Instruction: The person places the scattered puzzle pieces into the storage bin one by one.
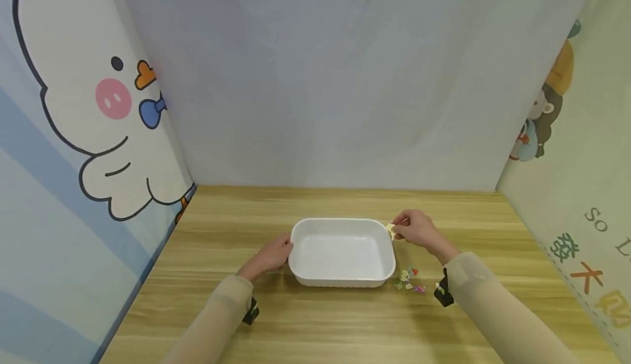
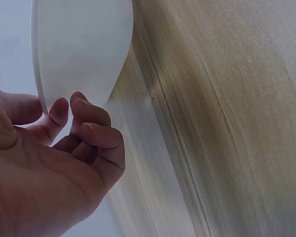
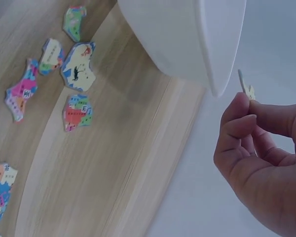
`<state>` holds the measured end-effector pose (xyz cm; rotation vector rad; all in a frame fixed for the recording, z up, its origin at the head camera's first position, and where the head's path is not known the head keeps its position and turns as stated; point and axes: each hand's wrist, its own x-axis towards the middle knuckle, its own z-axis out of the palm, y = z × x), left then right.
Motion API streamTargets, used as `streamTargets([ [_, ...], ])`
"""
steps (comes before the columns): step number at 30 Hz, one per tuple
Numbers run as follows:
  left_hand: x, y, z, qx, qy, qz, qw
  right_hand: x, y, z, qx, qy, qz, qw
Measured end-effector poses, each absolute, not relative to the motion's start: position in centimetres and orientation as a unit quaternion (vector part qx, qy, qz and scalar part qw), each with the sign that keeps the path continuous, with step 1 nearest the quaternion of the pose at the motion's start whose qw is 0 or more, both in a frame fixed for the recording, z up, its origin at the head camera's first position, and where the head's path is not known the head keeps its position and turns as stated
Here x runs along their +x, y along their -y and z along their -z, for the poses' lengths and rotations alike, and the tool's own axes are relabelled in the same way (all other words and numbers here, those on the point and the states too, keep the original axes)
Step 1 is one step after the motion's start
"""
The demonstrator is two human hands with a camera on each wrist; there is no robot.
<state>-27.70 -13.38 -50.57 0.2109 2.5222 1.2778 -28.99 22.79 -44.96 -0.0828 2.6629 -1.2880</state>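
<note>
A white rectangular basin point(image 1: 340, 282) with rounded corners stands on the wooden table, its inside bare. My left hand point(image 1: 270, 254) holds its left rim, thumb and index finger pinching the edge in the left wrist view while the other fingers curl below. At the far right corner, my right hand point(image 1: 416, 230) pinches a pale yellow puzzle piece point(image 1: 390, 231) between thumb and fingertips. In the right wrist view this piece point(image 3: 249, 91) appears nearly edge-on, close beside the basin's rim. Several colourful map puzzle pieces point(image 3: 79, 68) lie loose on the table, right of the basin.
More map pieces point(image 3: 1, 192) lie nearer the right wrist. The wooden table point(image 1: 340, 325) ends at a plain grey cloth point(image 1: 320, 79) behind. Printed cloths hang at the left point(image 1: 74, 107) and right point(image 1: 577, 189).
</note>
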Motion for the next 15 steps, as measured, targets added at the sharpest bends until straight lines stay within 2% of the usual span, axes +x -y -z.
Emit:
streamTargets([
  [15, -27.8, 13.5, 50.8, 0.084, -0.877, -0.448, 0.15, -29.9, -20.1, 45.0, -0.042, -0.896, 0.434, 0.086],
])
